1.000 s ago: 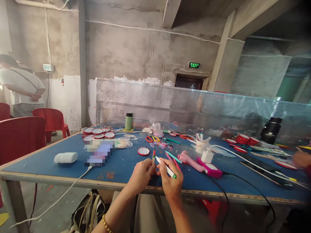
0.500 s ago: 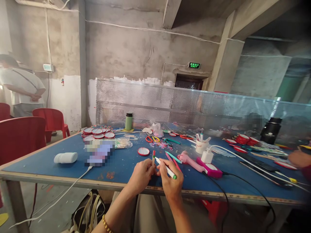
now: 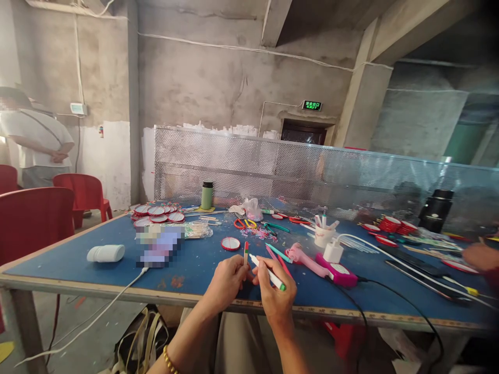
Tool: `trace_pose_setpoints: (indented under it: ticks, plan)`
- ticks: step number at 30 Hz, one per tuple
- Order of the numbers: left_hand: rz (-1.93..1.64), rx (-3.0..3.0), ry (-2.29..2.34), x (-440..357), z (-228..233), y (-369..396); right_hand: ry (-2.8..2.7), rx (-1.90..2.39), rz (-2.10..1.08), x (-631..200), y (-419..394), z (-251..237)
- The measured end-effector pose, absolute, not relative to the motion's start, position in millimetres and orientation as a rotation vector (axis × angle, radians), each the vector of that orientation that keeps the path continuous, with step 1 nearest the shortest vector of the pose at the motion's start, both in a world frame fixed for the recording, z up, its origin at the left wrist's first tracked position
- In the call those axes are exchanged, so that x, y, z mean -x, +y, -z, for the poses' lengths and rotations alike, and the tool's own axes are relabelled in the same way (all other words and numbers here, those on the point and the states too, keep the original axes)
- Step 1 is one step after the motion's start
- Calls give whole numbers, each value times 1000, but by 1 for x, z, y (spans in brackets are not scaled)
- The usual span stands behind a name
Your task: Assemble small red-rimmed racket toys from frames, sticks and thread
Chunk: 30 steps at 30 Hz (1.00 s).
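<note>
Risk of a slip: left hand (image 3: 226,283) pinching a thin flat stick with red, white and green bands (image 3: 246,253) upright by its lower end only, so a hard push from the marker tip could tilt it or twist it loose over the blue-topped desk (image 3: 78,257). Right hand (image 3: 275,298) closed around a white marker pen with a green end (image 3: 268,272), tip touching or just beside the stick, between the two hands, near the desk's front edge. Beyond the right hand, loose pink and teal pens (image 3: 277,253), easily knocked.
</note>
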<state>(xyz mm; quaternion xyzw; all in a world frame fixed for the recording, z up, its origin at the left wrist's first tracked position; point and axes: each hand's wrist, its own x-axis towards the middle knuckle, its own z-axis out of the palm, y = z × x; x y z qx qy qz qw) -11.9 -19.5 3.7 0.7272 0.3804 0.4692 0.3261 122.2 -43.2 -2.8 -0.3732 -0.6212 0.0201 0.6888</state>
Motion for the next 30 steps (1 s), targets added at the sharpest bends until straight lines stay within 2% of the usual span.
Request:
trace_pose_setpoints:
  ticks: [30]
  plan:
    - [-1245, -1957, 1021, 11, 0, -19, -1486, 810, -60, -123, -44, 3]
